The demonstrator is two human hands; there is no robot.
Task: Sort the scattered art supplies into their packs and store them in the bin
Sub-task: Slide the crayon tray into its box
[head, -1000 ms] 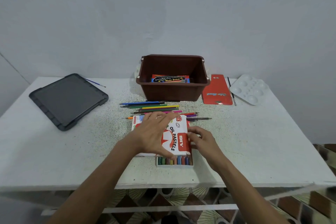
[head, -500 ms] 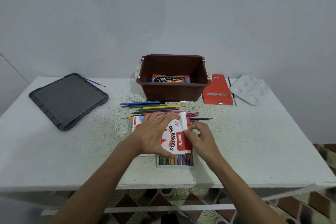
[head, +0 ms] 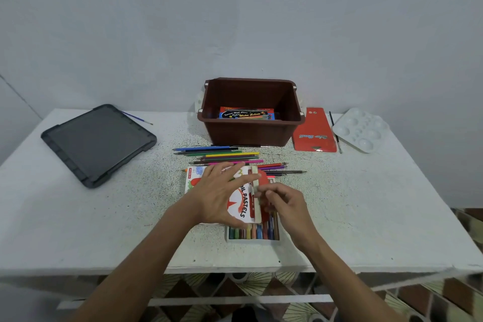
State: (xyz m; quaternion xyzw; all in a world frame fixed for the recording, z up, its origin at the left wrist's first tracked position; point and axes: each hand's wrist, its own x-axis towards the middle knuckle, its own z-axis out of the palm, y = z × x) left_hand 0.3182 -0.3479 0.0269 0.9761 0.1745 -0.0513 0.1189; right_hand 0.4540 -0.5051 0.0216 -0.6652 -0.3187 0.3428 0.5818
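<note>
Right now my left hand (head: 222,196) spans the glossy cardboard pastel box (head: 241,202), fingers spread across its printed top and thumb hooked under the near edge, so I grip it. My right hand (head: 285,204) is curled, fingertips pinching the box's red end flap at its open right side. Just beneath, touching the box, lies the white plastic tray (head: 252,240) of stubby waxy pastels in a row. Beyond the box, slim coloured pencils (head: 222,155) lie scattered side by side on the speckled white table (head: 78,217). Behind them stands the brown plastic bin (head: 251,134), rectangular with smooth walls, and a flat watercolour pack (head: 247,114) rests on its floor. To its right sit a flat red cardboard pack (head: 313,133), a thin brush (head: 335,133) and a white palette (head: 360,129) with round wells. Far left lies a tablet (head: 99,144) in a chunky dark rubbery case.
</note>
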